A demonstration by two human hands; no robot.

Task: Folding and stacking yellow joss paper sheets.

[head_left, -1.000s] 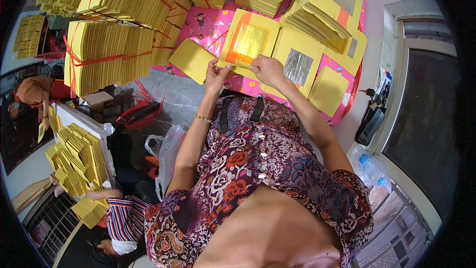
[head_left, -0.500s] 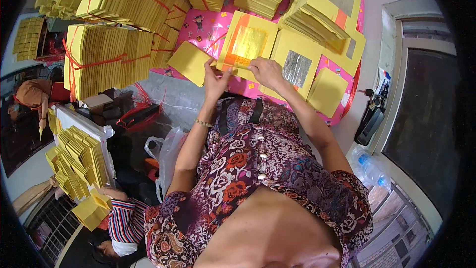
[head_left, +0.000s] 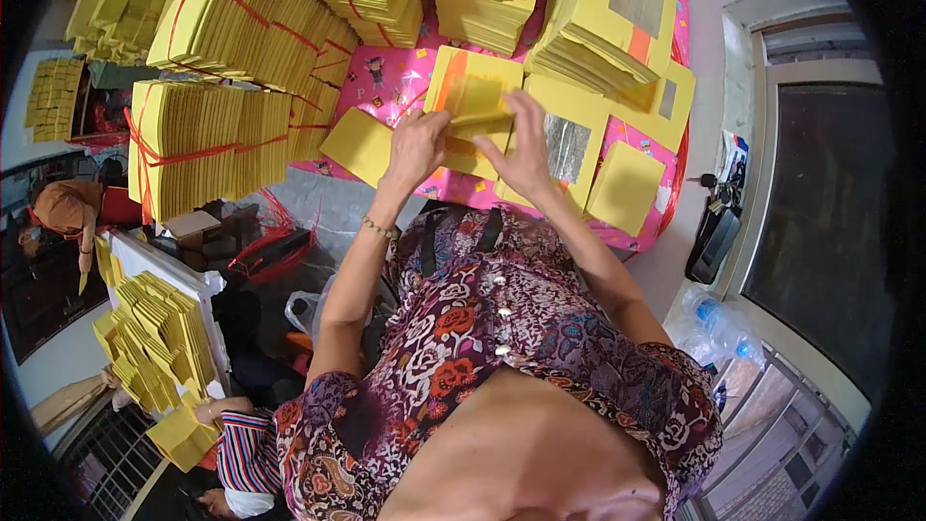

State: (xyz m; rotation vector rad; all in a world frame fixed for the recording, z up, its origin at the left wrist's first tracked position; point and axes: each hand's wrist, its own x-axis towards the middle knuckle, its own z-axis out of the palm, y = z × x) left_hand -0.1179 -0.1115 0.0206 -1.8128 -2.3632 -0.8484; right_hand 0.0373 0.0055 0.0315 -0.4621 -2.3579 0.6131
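A yellow joss paper sheet [head_left: 492, 66] with a gold foil square and an orange band lies on the pink table cover, its near part folded up into a flap. My left hand [head_left: 417, 147] has its fingers curled on the flap's left end, gripping it. At the other end, my right hand [head_left: 526, 154] is open, thumb and fingers apart around the flap. Just right of it lies a silver-foiled sheet [head_left: 569, 147], partly covered by that hand and arm. A plain folded yellow piece [head_left: 357, 147] rests left of my left hand.
Tied stacks of yellow paper [head_left: 212, 150] rise at the left and back. A tall foil-topped stack [head_left: 617, 0] stands at the back right, near another folded piece [head_left: 625, 188]. Lower left, a co-worker in a striped sleeve [head_left: 246, 453] handles yellow paper beside a white table [head_left: 207, 304].
The sheet's near edge has been raised and folded away from me. My left hand has turned over onto the fold, and my right hand's fingers have spread. The whole view has shifted slightly.
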